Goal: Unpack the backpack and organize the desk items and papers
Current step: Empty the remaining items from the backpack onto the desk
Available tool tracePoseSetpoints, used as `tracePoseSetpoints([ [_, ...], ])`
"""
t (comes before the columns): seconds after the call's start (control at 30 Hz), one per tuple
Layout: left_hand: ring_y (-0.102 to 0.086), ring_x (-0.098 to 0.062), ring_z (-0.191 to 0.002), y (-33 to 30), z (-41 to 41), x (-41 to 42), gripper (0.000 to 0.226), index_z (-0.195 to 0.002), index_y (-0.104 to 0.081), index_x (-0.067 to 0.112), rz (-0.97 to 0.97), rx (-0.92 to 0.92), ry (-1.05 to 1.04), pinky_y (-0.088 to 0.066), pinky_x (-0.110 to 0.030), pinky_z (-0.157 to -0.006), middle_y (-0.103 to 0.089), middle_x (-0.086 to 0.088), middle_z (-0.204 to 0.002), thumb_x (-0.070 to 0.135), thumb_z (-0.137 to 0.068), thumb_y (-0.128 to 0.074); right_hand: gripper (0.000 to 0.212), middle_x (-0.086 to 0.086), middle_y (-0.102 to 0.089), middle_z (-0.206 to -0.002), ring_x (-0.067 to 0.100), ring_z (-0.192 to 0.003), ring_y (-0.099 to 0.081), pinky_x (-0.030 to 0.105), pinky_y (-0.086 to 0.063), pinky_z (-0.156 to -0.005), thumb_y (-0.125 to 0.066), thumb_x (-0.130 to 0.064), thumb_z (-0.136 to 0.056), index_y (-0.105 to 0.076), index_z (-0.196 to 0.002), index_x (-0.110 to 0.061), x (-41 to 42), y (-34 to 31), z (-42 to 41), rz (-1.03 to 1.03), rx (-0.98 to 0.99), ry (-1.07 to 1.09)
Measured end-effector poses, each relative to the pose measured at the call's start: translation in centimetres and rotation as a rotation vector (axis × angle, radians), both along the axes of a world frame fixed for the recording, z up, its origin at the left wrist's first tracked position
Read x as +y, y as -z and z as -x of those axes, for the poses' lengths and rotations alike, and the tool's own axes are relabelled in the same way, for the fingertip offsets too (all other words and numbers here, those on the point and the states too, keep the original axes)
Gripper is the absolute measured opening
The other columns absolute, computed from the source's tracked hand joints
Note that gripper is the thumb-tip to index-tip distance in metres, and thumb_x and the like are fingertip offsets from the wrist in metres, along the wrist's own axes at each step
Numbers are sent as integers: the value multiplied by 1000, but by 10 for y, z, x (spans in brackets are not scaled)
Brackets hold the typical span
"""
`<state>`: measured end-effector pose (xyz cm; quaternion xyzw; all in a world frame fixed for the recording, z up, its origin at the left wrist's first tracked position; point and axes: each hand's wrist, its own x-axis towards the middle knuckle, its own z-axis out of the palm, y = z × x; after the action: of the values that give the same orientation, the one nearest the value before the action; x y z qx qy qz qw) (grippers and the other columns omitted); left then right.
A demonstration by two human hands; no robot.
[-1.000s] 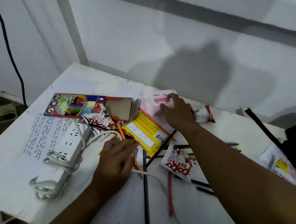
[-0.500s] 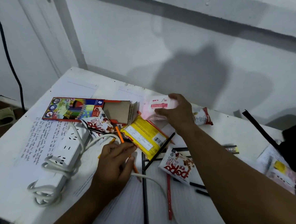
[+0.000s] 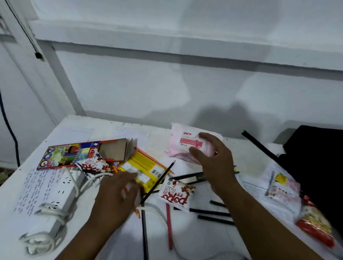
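1. White desk (image 3: 182,247) in a white-walled room is seen strewn with pencils, papers and snack packets.
2. Nearest, the left hand (image 3: 115,198) is blurred, curled over an orange pencil (image 3: 137,213); whether it is gripped cannot be told.
3. Beyond, a yellow pack (image 3: 144,169) and coloured-pencil box (image 3: 70,154) are seen.
4. Farthest, a pink wipes packet (image 3: 182,145) is held by the right hand (image 3: 214,162), lifted above the desk.
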<state>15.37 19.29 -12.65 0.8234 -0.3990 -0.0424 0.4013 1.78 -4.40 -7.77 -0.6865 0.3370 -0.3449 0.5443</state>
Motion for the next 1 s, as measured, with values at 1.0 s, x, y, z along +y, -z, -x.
tracePoseSetpoints([
  [1.0, -12, -30, -151, -57, 415, -396, 100, -154, -26, 36, -271, -553, 689, -20, -52, -117, -19, -2, -164, 59, -71, -77, 35, -16, -59, -125, 10, -117, -58, 37, -58, -91, -71, -19, -89, -65, -117, -41, -87, -10, 537, -70, -109, 738],
])
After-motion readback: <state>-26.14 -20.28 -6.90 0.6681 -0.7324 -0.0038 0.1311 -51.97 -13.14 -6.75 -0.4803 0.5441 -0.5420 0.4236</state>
